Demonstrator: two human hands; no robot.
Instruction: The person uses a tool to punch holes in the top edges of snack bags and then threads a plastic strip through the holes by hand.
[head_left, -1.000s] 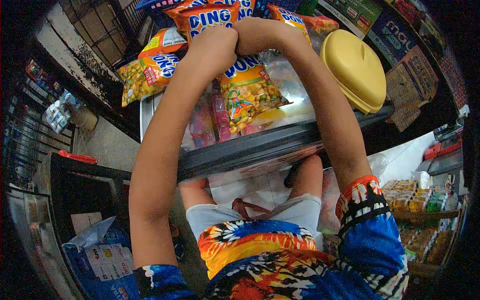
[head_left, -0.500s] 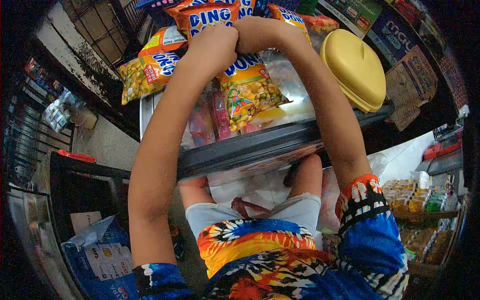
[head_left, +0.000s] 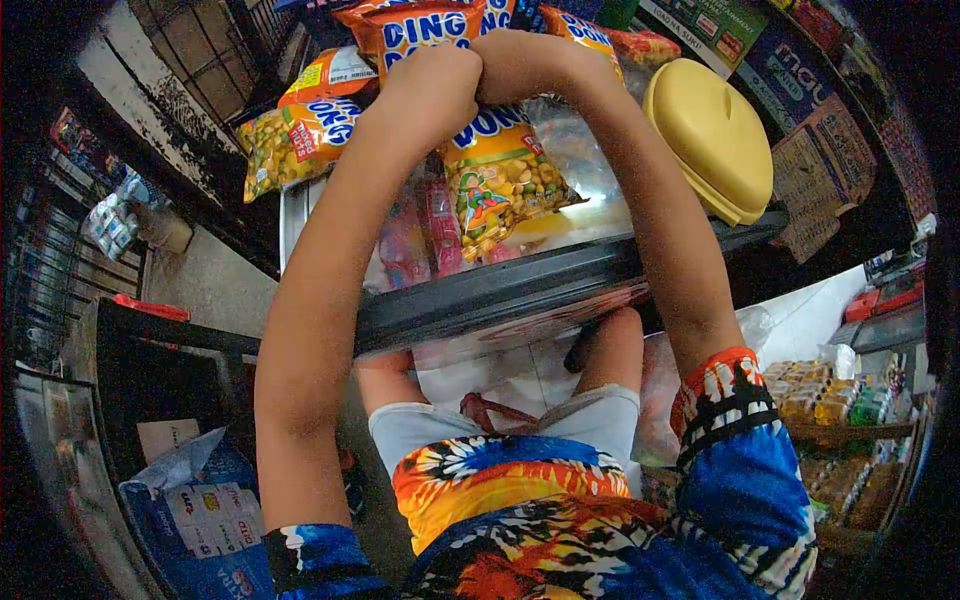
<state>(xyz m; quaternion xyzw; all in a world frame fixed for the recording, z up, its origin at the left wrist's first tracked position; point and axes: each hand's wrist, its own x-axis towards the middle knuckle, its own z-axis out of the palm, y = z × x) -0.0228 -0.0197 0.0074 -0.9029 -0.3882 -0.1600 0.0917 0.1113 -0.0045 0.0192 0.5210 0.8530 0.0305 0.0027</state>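
Observation:
My left hand (head_left: pixel 432 92) and my right hand (head_left: pixel 522 66) are closed and meet knuckle to knuckle over orange snack packs. Just below them, a mixed nuts pack (head_left: pixel 503 185) hangs with its lower end over a glass-topped case (head_left: pixel 590 170). Beyond the hands stands another orange pack (head_left: pixel 430 28) with blue lettering. Both hands seem to pinch packaging at the upper edge of the nearer pack, though my fingertips are hidden. A further mixed nuts pack (head_left: pixel 300 145) lies left of my left wrist.
A yellow lidded container (head_left: pixel 708 140) sits on the case at the right. The case's black front edge (head_left: pixel 500 295) runs across before me. Packaged goods fill a shelf (head_left: pixel 840 430) at lower right. A blue bag (head_left: pixel 205 520) is at lower left.
The hands stay together in nearly the same place. The left-hand pack's printed front has turned slightly, and the view has shifted a little.

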